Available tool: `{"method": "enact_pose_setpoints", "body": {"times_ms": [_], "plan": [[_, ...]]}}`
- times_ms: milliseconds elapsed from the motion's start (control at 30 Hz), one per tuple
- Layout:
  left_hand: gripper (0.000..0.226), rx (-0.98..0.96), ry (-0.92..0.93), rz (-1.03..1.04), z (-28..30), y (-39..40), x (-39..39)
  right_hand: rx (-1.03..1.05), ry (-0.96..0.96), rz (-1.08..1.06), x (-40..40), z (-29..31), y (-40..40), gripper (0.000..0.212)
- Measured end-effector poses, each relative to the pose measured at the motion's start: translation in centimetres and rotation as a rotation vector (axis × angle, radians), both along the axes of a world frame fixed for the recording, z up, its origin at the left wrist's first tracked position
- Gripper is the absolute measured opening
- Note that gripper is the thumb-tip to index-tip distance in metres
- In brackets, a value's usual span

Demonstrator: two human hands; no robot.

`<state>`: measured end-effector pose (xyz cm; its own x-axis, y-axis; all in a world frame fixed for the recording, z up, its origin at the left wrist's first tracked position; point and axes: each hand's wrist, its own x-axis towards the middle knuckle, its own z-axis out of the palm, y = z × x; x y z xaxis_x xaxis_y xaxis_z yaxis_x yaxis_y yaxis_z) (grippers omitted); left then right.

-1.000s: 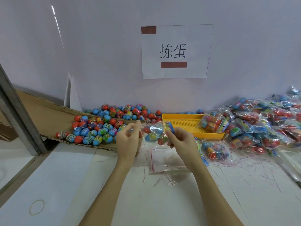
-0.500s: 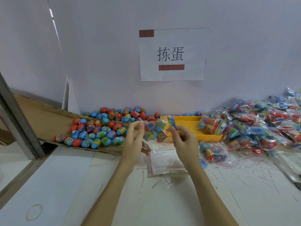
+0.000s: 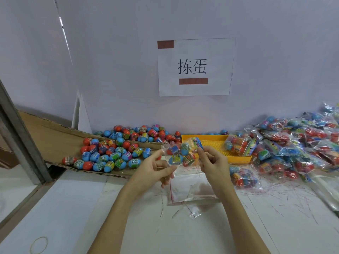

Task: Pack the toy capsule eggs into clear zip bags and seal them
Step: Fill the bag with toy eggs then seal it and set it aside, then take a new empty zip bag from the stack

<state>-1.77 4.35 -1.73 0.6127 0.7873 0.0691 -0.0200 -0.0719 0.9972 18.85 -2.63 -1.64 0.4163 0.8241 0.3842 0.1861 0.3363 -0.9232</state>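
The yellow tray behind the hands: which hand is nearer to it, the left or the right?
The right. The right hand holds the filled bag just in front of the yellow tray, by its left part. The left hand is farther left, pinching the bag's other end.

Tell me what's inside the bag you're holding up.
The held bag shows about four capsule eggs, blue and red, and a colourful packet; the right hand covers its right edge, so more may be hidden.

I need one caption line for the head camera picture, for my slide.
Both hands, left hand and right hand, pinch a filled zip bag above the empty bags.
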Motion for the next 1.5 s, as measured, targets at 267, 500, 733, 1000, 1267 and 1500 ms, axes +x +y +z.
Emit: {"method": "enact_pose_setpoints", "body": {"times_ms": [267,500,733,1000,1267,1500], "plan": [[0.024,-0.015,-0.011,0.374,-0.9,0.6,0.9,-0.126,0.015,0.201,0.0,-0.3,-0.2,0.028],[0.042,-0.032,-0.106,0.448,-0.6,0.8,1.2,0.166,0.374,-0.232,1.8,0.6,-0.3,0.025],[0.02,0.211,0.087,0.25,-1.1,-0.9,3.2,-0.05,0.429,0.053,-0.5,-0.3,0.0,0.021],[0.026,0.103,-0.073,0.089,-1.0,-1.3,3.2,-0.201,0.395,0.334,-1.2,-0.3,0.1,0.015],[0.019,0.092,-0.04,0.233,-1.0,-0.9,2.6,-0.232,0.213,0.345,-1.2,-0.4,0.1,0.022],[0.075,0.5,0.429,0.513,-1.4,0.3,2.0,-0.332,-0.252,0.026,-1.0,-0.9,0.5,0.02]]}}
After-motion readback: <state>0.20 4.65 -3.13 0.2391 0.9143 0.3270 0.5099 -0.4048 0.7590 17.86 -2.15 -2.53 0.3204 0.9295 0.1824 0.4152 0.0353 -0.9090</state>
